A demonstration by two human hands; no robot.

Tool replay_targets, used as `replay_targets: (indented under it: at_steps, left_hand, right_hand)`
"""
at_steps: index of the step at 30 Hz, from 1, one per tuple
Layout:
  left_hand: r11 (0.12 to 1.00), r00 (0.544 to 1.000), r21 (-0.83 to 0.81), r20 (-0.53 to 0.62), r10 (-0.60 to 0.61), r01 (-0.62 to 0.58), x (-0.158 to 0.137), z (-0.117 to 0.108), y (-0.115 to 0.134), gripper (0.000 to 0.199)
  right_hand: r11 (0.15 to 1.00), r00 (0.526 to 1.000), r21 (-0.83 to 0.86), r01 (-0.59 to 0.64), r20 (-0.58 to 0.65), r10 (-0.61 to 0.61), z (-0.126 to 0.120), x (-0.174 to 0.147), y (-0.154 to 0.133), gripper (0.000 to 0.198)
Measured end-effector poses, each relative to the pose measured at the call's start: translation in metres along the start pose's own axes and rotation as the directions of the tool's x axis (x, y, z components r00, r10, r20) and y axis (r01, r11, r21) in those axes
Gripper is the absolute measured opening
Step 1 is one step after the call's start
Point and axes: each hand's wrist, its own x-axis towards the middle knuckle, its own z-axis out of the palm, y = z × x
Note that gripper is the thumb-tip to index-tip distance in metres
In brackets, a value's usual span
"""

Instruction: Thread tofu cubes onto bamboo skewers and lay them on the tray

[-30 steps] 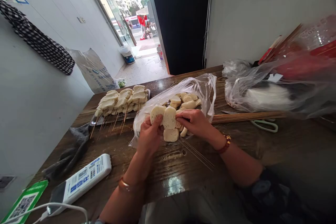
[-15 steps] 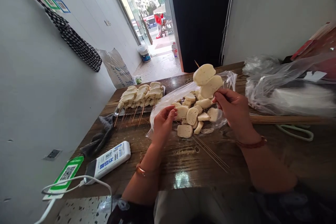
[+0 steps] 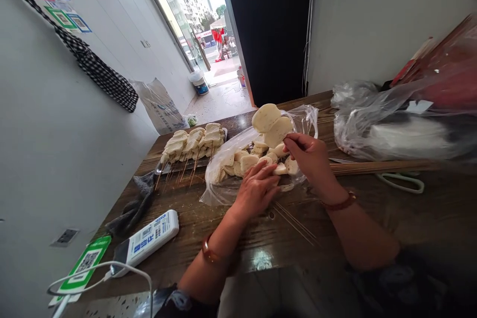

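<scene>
My right hand [image 3: 307, 154] pinches the lower end of a skewer threaded with two pale oval slices [image 3: 278, 131], raised over the pile. The slices look like steamed bread or bun. My left hand [image 3: 257, 189] lies palm down on the near side of the loose slices [image 3: 249, 161], its fingers stretched out and partly covering them. These slices sit on a clear plastic bag [image 3: 219, 190] spread on the dark wooden table. A few bare skewers [image 3: 296, 221] lie on the wood right of my left hand.
Filled skewers [image 3: 194, 141] are stacked on a tray at the back left. A white boxy device [image 3: 154, 236] with a cable and a dark cloth [image 3: 136, 203] lie on the left. At right are a bundle of sticks [image 3: 376, 166], a pale green handle [image 3: 404, 183] and plastic bags [image 3: 406, 124].
My left hand has moved right and turned palm down onto the loose slices. My right hand still holds the skewer with two slices. The whole view has shifted slightly.
</scene>
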Motion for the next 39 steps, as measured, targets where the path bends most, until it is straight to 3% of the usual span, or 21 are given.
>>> replay_targets:
  at_steps: [6, 8, 10, 13, 16, 20, 23, 26, 30, 36, 39]
  left_hand:
    - [0.925, 0.965, -0.360, -0.174, -0.198, 0.125, 0.000, -0.007, -0.004, 0.030]
    - [0.891, 0.938, -0.422, -0.208, -0.275, 0.168, 0.000, -0.011, -0.003, 0.032]
    - [0.888, 0.936, -0.429, -0.215, -0.279, 0.165, 0.000, -0.013, 0.000, 0.032]
    - [0.922, 0.980, -0.376, -0.123, -0.154, 0.098, 0.002, -0.010, 0.006, 0.025]
    - [0.932, 0.997, -0.356, -0.023, -0.074, 0.061, 0.006, -0.009, 0.009, 0.018]
    - [0.935, 0.978, -0.331, -0.114, -0.175, 0.129, 0.021, -0.015, 0.003, 0.022]
    - [0.973, 0.959, -0.071, -0.166, -0.229, 0.220, 0.044, -0.021, -0.005, 0.021]
    - [0.920, 0.952, 0.249, -0.033, -0.305, 0.303, 0.071, -0.020, -0.009, 0.019]
    - [0.801, 0.867, 0.470, 0.135, -0.480, 0.370, 0.095, -0.009, -0.008, 0.021]
    - [0.813, 0.863, 0.424, 0.126, -0.489, 0.399, 0.102, -0.014, -0.016, 0.008]
    - [0.848, 0.862, 0.207, 0.040, -0.505, 0.488, 0.099, -0.032, -0.023, 0.012]
  right_hand:
    - [1.000, 1.000, 0.004, -0.022, -0.002, 0.022, 0.000, 0.000, -0.005, 0.025]
    - [1.000, 1.000, 0.003, -0.012, -0.006, 0.012, -0.001, 0.000, -0.005, 0.025]
    - [1.000, 1.000, 0.007, -0.011, -0.003, 0.011, -0.001, 0.000, -0.006, 0.024]
    - [1.000, 1.000, -0.007, -0.004, 0.011, 0.004, -0.001, 0.000, -0.006, 0.022]
    - [1.000, 1.000, -0.019, 0.009, 0.014, -0.009, -0.002, 0.001, -0.005, 0.022]
    - [1.000, 1.000, 0.016, 0.008, -0.007, -0.008, -0.002, 0.003, -0.003, 0.023]
    - [0.999, 0.999, -0.005, 0.038, 0.002, -0.038, -0.002, 0.003, -0.003, 0.022]
    - [0.996, 0.996, -0.029, 0.086, 0.000, -0.086, -0.003, 0.004, -0.003, 0.021]
    - [0.992, 0.993, -0.036, 0.120, -0.018, -0.121, -0.005, 0.007, 0.000, 0.020]
    - [0.996, 0.996, -0.027, 0.082, -0.038, -0.083, -0.006, 0.013, 0.004, 0.022]
    - [0.997, 0.996, -0.004, 0.073, -0.043, -0.074, -0.006, 0.013, 0.003, 0.022]
